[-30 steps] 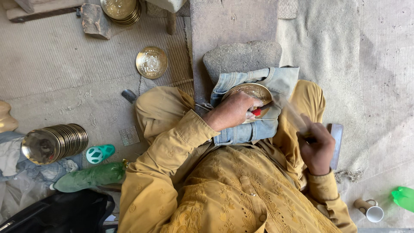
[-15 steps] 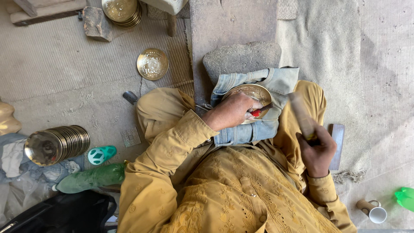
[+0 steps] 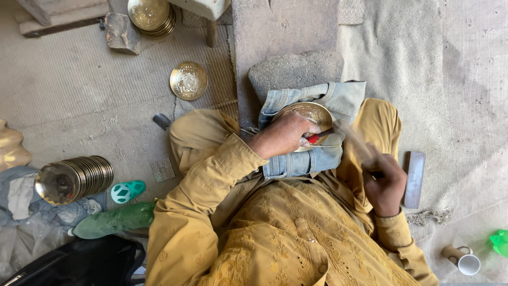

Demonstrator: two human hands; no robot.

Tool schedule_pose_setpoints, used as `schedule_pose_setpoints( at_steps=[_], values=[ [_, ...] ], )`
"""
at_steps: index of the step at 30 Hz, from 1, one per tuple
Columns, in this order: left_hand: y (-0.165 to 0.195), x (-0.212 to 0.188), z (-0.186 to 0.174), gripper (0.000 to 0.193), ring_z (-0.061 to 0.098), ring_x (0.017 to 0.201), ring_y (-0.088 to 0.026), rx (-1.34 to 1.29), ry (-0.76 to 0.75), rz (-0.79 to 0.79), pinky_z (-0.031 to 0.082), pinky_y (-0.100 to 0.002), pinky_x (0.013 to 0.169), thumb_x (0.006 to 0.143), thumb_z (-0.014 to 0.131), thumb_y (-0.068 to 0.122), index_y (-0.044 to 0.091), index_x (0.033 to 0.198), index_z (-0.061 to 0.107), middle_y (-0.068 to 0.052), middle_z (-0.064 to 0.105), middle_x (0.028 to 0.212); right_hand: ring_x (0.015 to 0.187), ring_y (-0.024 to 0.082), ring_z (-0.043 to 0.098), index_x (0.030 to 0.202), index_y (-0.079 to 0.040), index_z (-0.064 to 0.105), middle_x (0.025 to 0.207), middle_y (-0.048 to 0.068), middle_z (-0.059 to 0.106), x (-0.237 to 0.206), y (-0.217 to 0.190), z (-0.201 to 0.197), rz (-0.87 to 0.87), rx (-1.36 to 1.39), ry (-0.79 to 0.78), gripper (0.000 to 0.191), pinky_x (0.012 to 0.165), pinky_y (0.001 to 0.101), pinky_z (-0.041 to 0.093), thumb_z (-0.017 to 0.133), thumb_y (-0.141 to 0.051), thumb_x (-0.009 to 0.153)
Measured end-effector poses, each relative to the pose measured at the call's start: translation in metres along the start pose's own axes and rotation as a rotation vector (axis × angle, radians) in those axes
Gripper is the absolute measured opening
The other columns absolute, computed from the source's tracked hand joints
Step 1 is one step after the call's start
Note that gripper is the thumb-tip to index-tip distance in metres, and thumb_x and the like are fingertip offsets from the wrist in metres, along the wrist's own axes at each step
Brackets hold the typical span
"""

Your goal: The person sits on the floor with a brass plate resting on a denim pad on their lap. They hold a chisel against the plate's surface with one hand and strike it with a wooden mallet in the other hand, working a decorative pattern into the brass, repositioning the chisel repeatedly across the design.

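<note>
I sit on the floor in mustard-yellow clothes. A round brass bowl [image 3: 309, 114] rests on a folded piece of blue denim [image 3: 338, 100] on my lap. My left hand [image 3: 283, 136] lies on the bowl and grips a red-handled punch tool [image 3: 316, 137] against it. My right hand [image 3: 385, 182] is closed around a wooden hammer handle [image 3: 353, 142], which is blurred and points toward the bowl.
A grey stone block [image 3: 293, 69] sits beyond the bowl. A single brass bowl [image 3: 188, 80], a stack of bowls at the top [image 3: 151, 16] and another stack on its side [image 3: 74, 179] lie left. A green bottle [image 3: 114, 220], a flat bar [image 3: 414, 179] and a cup [image 3: 464, 260] are nearby.
The hammer in my right hand has swung toward the bowl and tool. My left hand has stayed on the bowl.
</note>
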State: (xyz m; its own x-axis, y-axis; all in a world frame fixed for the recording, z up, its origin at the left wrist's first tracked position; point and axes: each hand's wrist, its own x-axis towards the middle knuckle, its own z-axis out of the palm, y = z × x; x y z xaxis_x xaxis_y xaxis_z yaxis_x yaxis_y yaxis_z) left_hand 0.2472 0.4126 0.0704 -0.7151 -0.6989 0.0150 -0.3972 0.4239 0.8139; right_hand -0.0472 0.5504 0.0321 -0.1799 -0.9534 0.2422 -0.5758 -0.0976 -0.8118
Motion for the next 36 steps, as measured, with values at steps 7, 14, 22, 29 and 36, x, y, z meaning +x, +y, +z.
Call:
schedule_pose_setpoints(
  at_steps=[7, 14, 22, 29, 36],
  values=[
    [0.014, -0.005, -0.002, 0.029, 0.074, 0.082, -0.027, -0.022, 0.07, 0.085, 0.056, -0.041, 0.077, 0.077, 0.081, 0.006, 0.003, 0.104, 0.074, -0.014, 0.075, 0.092, 0.08, 0.013, 0.059, 0.117, 0.003, 0.07, 0.09, 0.006, 0.065, -0.007, -0.015, 0.002, -0.003, -0.073, -0.029, 0.033, 0.076, 0.0282, 0.049, 0.081, 0.002, 0.086],
    [0.023, -0.043, -0.001, 0.027, 0.075, 0.094, -0.019, -0.149, 0.682, 0.005, 0.064, -0.03, 0.08, 0.093, 0.076, 0.001, -0.001, 0.119, 0.069, -0.011, 0.072, 0.109, 0.085, 0.011, 0.066, 0.108, 0.001, 0.069, 0.101, 0.006, 0.073, 0.046, -0.038, 0.04, 0.062, 0.113, -0.039, 0.027, 0.076, 0.0258, 0.055, 0.086, -0.004, 0.089],
    [0.001, -0.103, 0.028, 0.014, 0.076, 0.094, -0.018, -0.292, 0.918, -0.144, 0.065, -0.03, 0.08, 0.094, 0.076, -0.002, -0.002, 0.103, 0.066, -0.011, 0.073, 0.114, 0.095, 0.019, 0.074, 0.123, 0.003, 0.07, 0.113, 0.012, 0.076, 0.088, -0.065, 0.091, -0.3, 0.096, -0.178, 0.028, 0.084, 0.0291, 0.061, 0.078, 0.004, 0.097],
    [0.006, -0.084, 0.043, 0.021, 0.076, 0.093, -0.022, -0.137, 0.712, -0.041, 0.064, -0.032, 0.078, 0.095, 0.074, 0.005, 0.002, 0.114, 0.066, -0.012, 0.073, 0.108, 0.089, 0.024, 0.076, 0.116, -0.001, 0.072, 0.105, 0.014, 0.076, 0.103, -0.1, 0.088, -0.381, -0.037, -0.295, 0.027, 0.075, 0.0343, 0.059, 0.076, 0.005, 0.09],
    [0.013, -0.065, 0.042, 0.023, 0.073, 0.092, -0.036, -0.105, 0.536, -0.042, 0.057, -0.042, 0.075, 0.093, 0.074, 0.011, 0.002, 0.114, 0.069, -0.019, 0.073, 0.101, 0.09, 0.036, 0.07, 0.112, -0.004, 0.074, 0.1, 0.015, 0.073, 0.12, -0.114, 0.05, -0.588, -0.306, -0.48, 0.043, 0.076, 0.0425, 0.057, 0.069, 0.005, 0.07]
  ],
)
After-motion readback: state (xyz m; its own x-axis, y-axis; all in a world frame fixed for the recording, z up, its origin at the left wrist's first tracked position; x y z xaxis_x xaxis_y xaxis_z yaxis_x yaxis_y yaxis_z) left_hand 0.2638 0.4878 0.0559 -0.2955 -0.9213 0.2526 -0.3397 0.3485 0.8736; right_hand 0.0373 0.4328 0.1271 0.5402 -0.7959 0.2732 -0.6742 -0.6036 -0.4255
